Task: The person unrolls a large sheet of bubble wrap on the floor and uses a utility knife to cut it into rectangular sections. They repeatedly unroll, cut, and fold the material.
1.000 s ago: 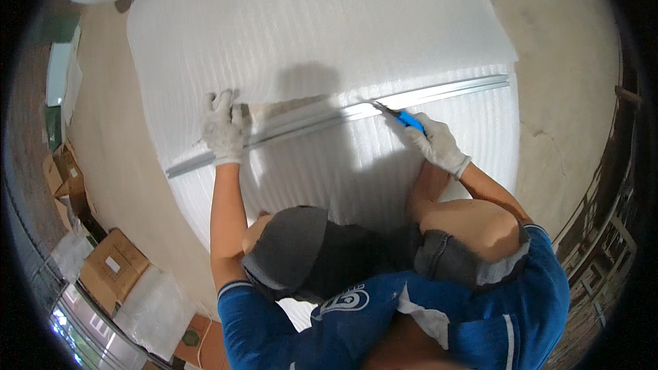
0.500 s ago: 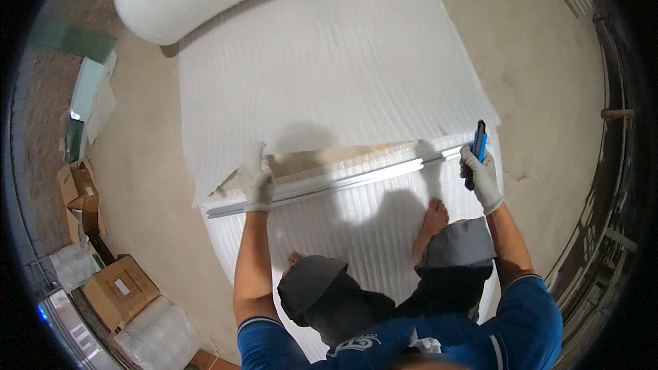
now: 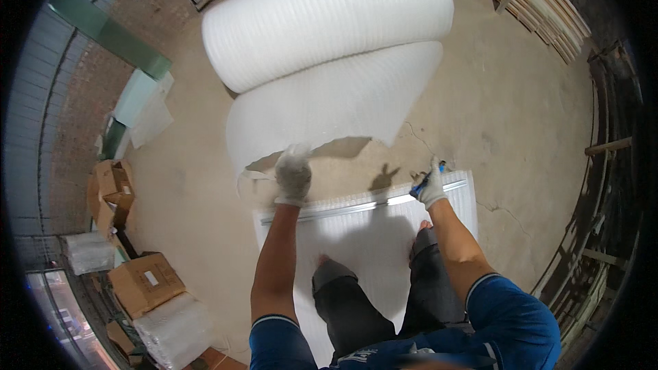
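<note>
My left hand [image 3: 293, 177], in a pale glove, is at the near edge of the large white foam sheet [image 3: 336, 103]; blur hides whether its fingers grip that edge. My right hand [image 3: 432, 188], also gloved, is closed around a blue utility knife [image 3: 423, 185]. Below both hands, a separate piece of foam [image 3: 322, 243] lies on the floor under my feet. A long silvery metal strip [image 3: 343, 210] rests across it near its far edge. The large sheet's near edge is raised and buckled, apart from the piece.
The thick foam roll [image 3: 329, 17] lies beyond the sheet. At left are cardboard boxes [image 3: 146, 284], plastic-wrapped bundles [image 3: 175, 329] and glass-like panels [image 3: 133, 96]. Long boards [image 3: 534, 3] lie at far right, and wooden framing [image 3: 606, 146] lines the right side.
The large foam sheet has moved away from me, separating from the near piece and baring floor between them. I am more upright, with both hands lifted off the metal strip; the knife is still held.
</note>
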